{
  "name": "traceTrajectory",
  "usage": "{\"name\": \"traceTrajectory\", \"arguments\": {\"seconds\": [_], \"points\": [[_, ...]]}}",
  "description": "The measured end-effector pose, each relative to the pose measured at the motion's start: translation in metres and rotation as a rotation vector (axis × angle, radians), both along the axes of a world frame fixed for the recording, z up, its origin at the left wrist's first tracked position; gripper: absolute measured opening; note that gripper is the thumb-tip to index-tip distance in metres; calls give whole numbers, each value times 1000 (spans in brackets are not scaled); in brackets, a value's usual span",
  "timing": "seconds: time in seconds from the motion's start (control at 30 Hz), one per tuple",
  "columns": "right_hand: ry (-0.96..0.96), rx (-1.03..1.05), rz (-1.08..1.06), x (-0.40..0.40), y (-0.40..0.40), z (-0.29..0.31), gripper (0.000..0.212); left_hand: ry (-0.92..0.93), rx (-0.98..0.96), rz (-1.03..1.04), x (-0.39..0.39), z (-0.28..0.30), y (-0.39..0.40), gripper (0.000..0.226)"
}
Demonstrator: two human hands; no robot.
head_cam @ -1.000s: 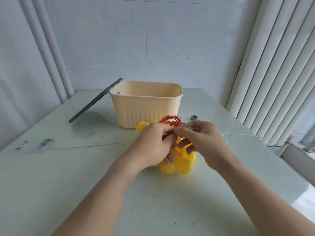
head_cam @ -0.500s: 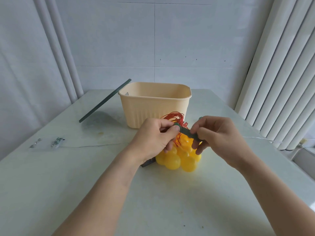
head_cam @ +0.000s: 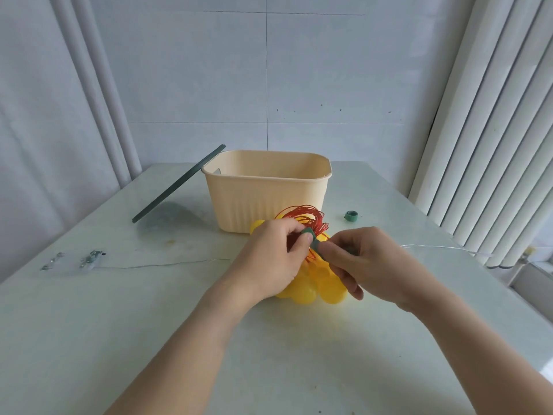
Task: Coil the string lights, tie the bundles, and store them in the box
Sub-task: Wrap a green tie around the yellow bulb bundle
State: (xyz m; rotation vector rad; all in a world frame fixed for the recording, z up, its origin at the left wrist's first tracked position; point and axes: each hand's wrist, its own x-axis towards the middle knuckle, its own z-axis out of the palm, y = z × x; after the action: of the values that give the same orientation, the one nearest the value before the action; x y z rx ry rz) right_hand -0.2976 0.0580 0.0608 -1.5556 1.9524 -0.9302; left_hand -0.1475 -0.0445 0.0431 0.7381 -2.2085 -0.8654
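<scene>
L hand (head_cam: 269, 259) + R hand (head_cam: 368, 262) fingers pinch green tie (head_cam: 311, 237) | on light bundle (head_cam: 311, 283)

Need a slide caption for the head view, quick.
Both hands wrap a green strap around coiled yellow-ball lights before the box.

Scene bright, evenly lit by soft daylight; source appears to be at right, behind the vertical blinds (head_cam: 490, 121). Worktop (head_cam: 89, 339) shows a broad pale sheen, strongest at the lower right edge, where it washes out. Shadows soft and diffuse: a faint grey patch under the leaning lid (head_cam: 179, 183), a weak one beneath the forearms. Wide-angle distortion evident: blinds and left curtain folds lean outward toward the frame edges. Focus sharp at centre; slight motion blur on right hand (head_cam: 368, 262) fingers.
</scene>
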Motion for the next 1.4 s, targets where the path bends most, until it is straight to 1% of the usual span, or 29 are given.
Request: {"name": "traceTrajectory", "arguments": {"seconds": [0.03,0.1,0.2,0.3,0.4,0.47,0.57,0.63,0.73,0.77,0.97,1.2,1.3,1.4], "points": [[-20,3,24,0,0,1,52,-3,-20,11,-1,0,0,15],[-50,-32,80,-2,0,1,46,3,-65,16,-3,-1,1,17],[-22,-96,122,-3,0,0,38,31,-90,13,-5,-1,5,19],[-43,-156,156,-4,1,2,38,66,-109,6,-5,4,7,21],[-182,-227,164,-2,-1,1,41,143,-85,41,-3,8,10,18],[-295,-275,128,2,-2,-1,39,187,-53,57,-3,10,13,15],[-310,-309,85,4,-3,-4,34,125,-23,-1,-2,13,15,18],[-368,-301,99,4,-5,-7,36,54,-42,-53,0,14,14,22],[-560,-275,138,6,-8,-10,32,-7,-97,-81,4,15,12,26],[-596,-262,144,7,-9,-11,30,-28,-121,-84,5,16,11,26],[-631,-244,125,10,-10,-9,35,-104,-106,-158,10,16,10,27],[-701,-220,76,11,-8,-7,35,-50,-26,-230,10,14,11,29],[-855,-162,62,10,-7,-5,30,-15,14,-252,10,13,9,28],[-1038,-36,17,6,-6,-2,18,-30,14,-251,7,9,10,19]]}}
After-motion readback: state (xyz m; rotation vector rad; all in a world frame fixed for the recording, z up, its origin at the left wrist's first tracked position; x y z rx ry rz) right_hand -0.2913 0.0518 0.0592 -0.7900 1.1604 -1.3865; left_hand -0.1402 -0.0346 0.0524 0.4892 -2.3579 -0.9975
